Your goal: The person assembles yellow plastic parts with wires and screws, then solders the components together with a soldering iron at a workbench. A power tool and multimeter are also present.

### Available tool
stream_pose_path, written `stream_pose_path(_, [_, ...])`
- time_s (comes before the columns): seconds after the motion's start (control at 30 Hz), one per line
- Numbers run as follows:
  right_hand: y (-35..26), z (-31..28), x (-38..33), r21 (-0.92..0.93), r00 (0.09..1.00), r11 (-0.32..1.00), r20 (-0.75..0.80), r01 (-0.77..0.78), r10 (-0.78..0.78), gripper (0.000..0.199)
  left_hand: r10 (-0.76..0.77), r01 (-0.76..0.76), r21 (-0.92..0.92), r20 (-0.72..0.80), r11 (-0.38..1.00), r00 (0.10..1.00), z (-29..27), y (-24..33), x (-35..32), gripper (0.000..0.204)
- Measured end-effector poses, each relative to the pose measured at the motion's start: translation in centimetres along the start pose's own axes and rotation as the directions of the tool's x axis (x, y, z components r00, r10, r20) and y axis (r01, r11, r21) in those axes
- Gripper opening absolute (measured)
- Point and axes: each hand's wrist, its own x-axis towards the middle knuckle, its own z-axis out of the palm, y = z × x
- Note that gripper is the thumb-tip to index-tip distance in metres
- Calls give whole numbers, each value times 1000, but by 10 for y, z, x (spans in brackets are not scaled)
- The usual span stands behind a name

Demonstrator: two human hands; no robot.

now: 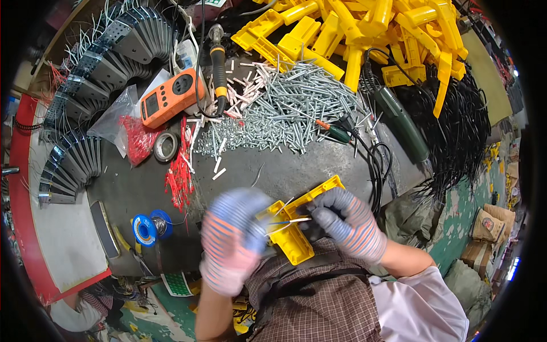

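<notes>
My right hand [353, 225], in a striped glove with grey fingertips, is closed on a yellow plastic housing [293, 245] in front of my apron. Thin pale wires [290, 220] cross the housing, their ends by my right fingertips. On the housing's other side is my left hand [235, 239], in a striped glove too. Motion smears its fingers, so whether it grips the housing or a wire cannot be made out.
Beyond the hands lie a heap of long screws [302, 102], an orange meter [174, 97], a green electric screwdriver [401, 125] and piled yellow housings [359, 28]. Leftward are a solder spool [145, 229], red wires [180, 182] and stacked metal plates [71, 162]. Black cables [456, 125] hang at right.
</notes>
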Motion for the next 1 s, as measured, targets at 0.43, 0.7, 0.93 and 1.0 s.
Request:
stream_pose_path(0.43, [5, 2, -2, -3, 992, 995, -84, 99, -99, 17, -137, 134, 374, -19, 918, 990, -8, -57, 20, 15])
stream_pose_path(0.7, [0, 1, 4, -488, 854, 719, 115, 494, -508, 15, -527, 382, -585, -94, 716, 845, 6, 26, -37, 18])
stream_pose_path(0.93, [10, 10, 8, -438, 763, 660, 99, 610, -639, 18, -603, 414, -675, -58, 611, 795, 11, 30, -38, 19])
stream_pose_path(1.0, [9, 10, 7, -478, 767, 641, 120, 601, -630, 19, -562, 407, -619, -67, 672, 825, 11, 29, -40, 19])
